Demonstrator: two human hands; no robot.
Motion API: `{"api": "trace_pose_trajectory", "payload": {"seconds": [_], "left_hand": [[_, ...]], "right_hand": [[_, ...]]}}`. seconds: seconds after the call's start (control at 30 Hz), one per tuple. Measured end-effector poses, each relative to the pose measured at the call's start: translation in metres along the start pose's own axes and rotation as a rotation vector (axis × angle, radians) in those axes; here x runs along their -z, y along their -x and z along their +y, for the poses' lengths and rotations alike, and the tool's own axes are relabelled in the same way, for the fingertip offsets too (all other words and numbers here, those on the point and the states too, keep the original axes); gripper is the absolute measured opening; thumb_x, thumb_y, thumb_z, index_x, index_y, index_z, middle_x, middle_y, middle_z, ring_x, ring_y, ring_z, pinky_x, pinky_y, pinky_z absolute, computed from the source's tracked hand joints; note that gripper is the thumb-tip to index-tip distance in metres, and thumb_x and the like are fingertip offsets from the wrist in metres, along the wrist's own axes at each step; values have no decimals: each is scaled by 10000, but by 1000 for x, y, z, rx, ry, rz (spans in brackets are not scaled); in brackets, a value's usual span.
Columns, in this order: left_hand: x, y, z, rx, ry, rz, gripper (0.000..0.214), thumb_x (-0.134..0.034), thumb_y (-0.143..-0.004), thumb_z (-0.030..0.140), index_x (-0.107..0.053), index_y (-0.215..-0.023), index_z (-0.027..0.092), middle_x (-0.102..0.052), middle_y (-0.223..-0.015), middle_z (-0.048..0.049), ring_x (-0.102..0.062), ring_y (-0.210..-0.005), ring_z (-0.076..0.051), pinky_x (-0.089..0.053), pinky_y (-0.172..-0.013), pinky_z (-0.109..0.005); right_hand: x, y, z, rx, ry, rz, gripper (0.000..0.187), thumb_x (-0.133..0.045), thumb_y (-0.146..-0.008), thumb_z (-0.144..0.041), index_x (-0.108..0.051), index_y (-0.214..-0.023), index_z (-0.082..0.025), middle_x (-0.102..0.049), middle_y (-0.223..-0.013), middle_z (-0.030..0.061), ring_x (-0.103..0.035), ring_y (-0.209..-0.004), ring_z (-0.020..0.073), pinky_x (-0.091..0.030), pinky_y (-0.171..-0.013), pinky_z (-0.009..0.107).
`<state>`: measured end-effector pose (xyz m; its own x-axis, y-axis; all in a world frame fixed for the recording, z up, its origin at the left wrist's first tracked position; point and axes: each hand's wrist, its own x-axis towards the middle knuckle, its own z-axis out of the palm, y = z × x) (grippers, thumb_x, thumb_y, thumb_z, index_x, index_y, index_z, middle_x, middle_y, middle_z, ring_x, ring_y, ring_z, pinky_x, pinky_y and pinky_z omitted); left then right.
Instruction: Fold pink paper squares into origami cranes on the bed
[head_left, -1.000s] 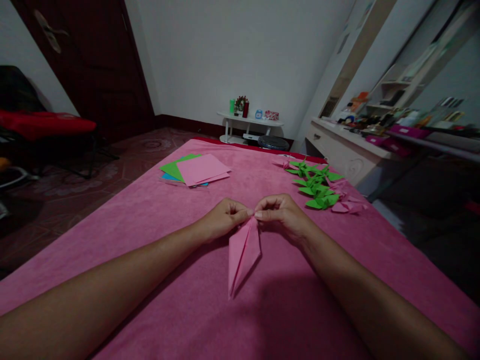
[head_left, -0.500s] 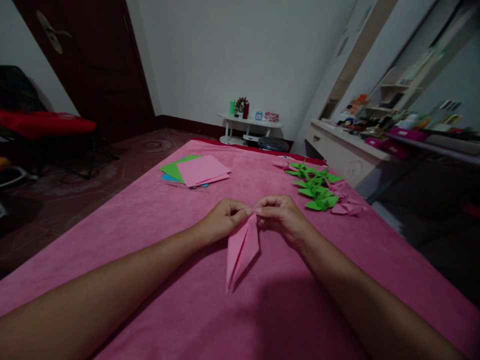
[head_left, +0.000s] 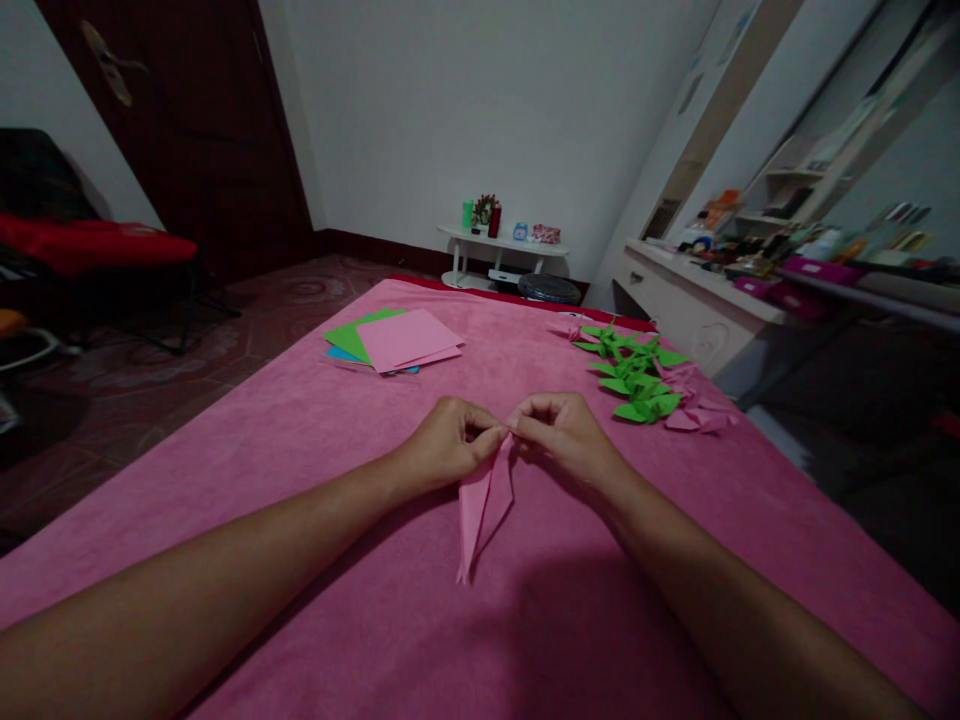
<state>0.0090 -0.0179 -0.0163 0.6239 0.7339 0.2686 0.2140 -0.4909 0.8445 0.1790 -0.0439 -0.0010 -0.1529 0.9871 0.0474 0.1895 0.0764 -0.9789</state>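
Both hands pinch a folded piece of pink origami paper (head_left: 484,510) at its upper end, just above the pink cloth (head_left: 360,620). My left hand (head_left: 456,442) is closed on its upper left part, thumb on top. At the tip, my right hand (head_left: 561,432) grips with thumb and index finger, the fingertips of both hands nearly touching. The paper is long and narrow, its split lower points hanging toward me. What the fingers cover at the top is hidden.
At the back left lies a stack of square paper sheets (head_left: 410,340), pink, green and blue. Several green paper cranes (head_left: 646,403) and pink paper cranes (head_left: 701,412) sit at the right. Beyond the cloth stand a small white table (head_left: 501,242) and a cluttered dresser (head_left: 697,290).
The folded paper has turned and narrowed, its lower points now slightly apart. My left thumb has shifted down a little over it. Both hands keep their hold.
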Motion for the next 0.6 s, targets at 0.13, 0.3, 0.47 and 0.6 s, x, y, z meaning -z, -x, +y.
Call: {"api": "trace_pose_trajectory", "payload": {"seconds": [0.13,0.3,0.47,0.6], "left_hand": [[2,0,1,20,76,-61,358,-460,-813,320,-351,-513,157,-252,-543,43,-242,-505,-66,-178,-470,-223],[3,1,3,63,201,-116,431,-493,-812,408,-325,-498,166,-226,-520,56,-204,-479,-60,-168,-457,-224],[1,2,4,66,220,-156,349,-535,-783,377,-490,-544,128,-327,-521,43,-272,-487,-62,-219,-465,-211],[1,0,1,55,185,-76,379,-524,-786,340,-414,-484,137,-285,-515,42,-245,-487,-58,-187,-460,-216]], "right_hand": [[0,-1,-2,120,121,19,137,-596,-701,-225,-590,-594,-139,-479,-497,-41,-396,-458,68,-298,-451,204],[4,1,-6,148,180,-36,118,-565,-705,-195,-587,-599,-148,-511,-547,-23,-432,-514,88,-324,-487,212],[5,0,-1,136,232,-61,128,-557,-714,-199,-569,-594,-156,-511,-539,-20,-444,-506,95,-325,-477,213],[1,2,-8,168,279,15,122,-564,-736,-212,-589,-628,-160,-547,-588,-1,-481,-555,114,-366,-526,231]]}}
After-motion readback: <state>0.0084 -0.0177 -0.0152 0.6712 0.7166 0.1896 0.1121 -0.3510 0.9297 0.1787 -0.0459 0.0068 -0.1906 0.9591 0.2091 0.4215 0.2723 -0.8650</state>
